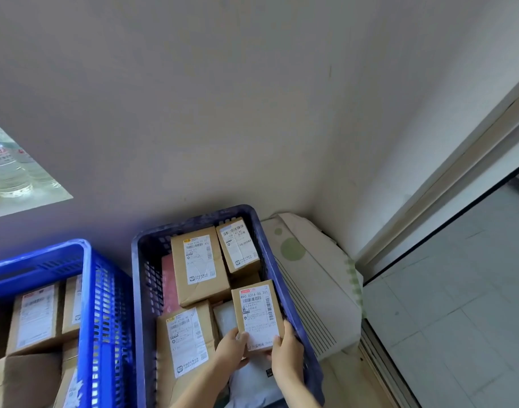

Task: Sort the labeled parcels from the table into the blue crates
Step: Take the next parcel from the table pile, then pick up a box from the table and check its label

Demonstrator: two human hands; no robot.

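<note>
A plain off-white wall is filling the upper view. Grey floor tiles are showing at right, beyond a pale door frame. A white slatted appliance is sitting in the corner, partly under a green-dotted cloth. Shrink-wrapped water bottles are standing far left.

Open above, the dark crate is crowded with parcels, wall behind, bright blue crate close alongside.
</note>
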